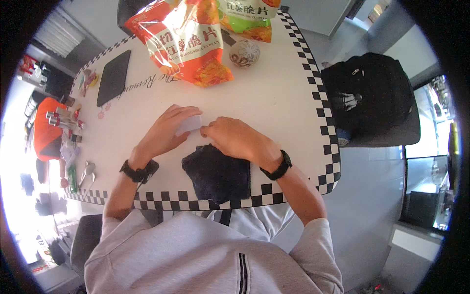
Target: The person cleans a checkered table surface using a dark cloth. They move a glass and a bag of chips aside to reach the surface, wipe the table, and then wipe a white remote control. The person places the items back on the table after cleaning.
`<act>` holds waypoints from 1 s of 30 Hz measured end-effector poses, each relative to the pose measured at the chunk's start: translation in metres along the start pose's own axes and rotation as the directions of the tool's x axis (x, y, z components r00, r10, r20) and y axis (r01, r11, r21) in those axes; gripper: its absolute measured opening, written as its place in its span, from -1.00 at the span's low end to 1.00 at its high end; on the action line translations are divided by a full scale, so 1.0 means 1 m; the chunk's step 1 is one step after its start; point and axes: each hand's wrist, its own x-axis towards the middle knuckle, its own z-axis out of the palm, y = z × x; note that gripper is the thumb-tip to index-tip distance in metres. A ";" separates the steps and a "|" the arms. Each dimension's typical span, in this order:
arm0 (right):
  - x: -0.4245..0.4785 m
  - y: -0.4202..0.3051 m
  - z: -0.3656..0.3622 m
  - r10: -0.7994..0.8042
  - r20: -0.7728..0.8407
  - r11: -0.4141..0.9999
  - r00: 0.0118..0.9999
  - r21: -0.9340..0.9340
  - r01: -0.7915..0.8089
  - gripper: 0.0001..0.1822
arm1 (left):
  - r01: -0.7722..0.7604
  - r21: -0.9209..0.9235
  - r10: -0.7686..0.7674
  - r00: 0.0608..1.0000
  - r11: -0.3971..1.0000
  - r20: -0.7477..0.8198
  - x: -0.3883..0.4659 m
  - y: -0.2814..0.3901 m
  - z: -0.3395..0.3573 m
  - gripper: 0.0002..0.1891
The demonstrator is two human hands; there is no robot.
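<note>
My left hand (167,130) curves around a small whitish, flat-looking object (189,125), holding it between thumb and fingers just above the white tabletop. Close on its right is my right hand (233,136), fingers bent inward, fingertips near the object's edge; whether they touch it or hold anything cannot be told. A folded dark navy cloth (220,174) lies at the table's near edge, partly beneath my right hand. Both wrists wear black bands.
Two snack bags, one red-orange (187,47) and one green (248,24), lie at the far side beside a patterned ball (245,53). A dark flat pad (114,78) lies left. Spoons (89,171) and small items line the left edge. A black backpack (367,95) rests on a chair at right.
</note>
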 end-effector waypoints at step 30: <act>-0.138 -0.082 0.033 0.588 -0.578 0.799 0.566 0.301 -0.521 -0.44 | -0.256 -0.028 0.257 0.955 0.966 0.148 0.063 0.041 0.044 -0.31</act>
